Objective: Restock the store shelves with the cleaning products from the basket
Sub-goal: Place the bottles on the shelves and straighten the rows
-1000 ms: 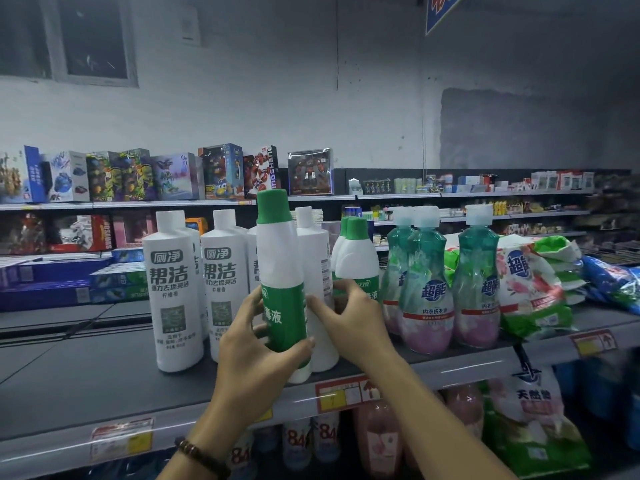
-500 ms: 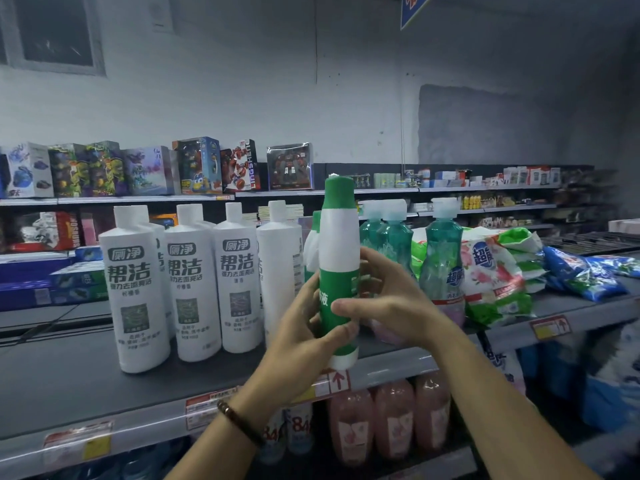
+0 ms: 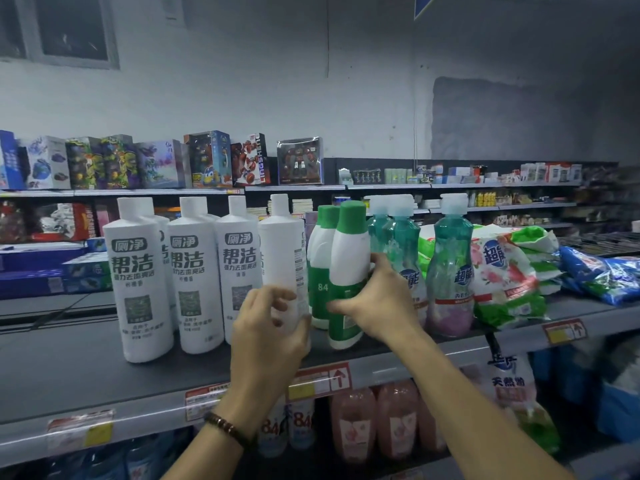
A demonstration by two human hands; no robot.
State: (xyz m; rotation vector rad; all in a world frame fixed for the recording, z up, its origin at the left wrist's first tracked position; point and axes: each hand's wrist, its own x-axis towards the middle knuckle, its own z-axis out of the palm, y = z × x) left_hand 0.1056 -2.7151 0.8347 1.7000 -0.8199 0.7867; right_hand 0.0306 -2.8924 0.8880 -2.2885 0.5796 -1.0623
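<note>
Fingers (image 3: pixel 379 268) of the right hand (image 3: pixel 381 303) are curled round the white plastic bottle with a green cap and green label (image 3: pixel 349 258). The thumb lies across its lower front and the other fingers wrap its right side, so the grip is firm and closed on the body. This bottle stands at the front of the grey metal shelf (image 3: pixel 69 368), just beside a second green-capped bottle (image 3: pixel 320 258) behind it on the left. On its right it is touching or nearly touching the teal detergent bottles with white caps (image 3: pixel 450 271). It leans a little. Its base looks to be at the shelf board, but I cannot tell if the weight is fully down.

The left hand (image 3: pixel 270 337) is in front of the lower part of a tall white bottle turned with its back label outward (image 3: pixel 282 251). Its fingers (image 3: pixel 277 296) are half curled and blurred, and I cannot tell whether they hold that bottle or only pass before it.

I judge that the step in hand is the placing of one product into its row. The basket is not in view, so how many products remain I cannot say.

The next move, in my judgement, calls for setting the bottle upright and pushing it back in line with its twin, then opening the fingers slowly. The gap is narrow, so the neighbours on both sides could be knocked if the hand goes out too quickly.
</note>
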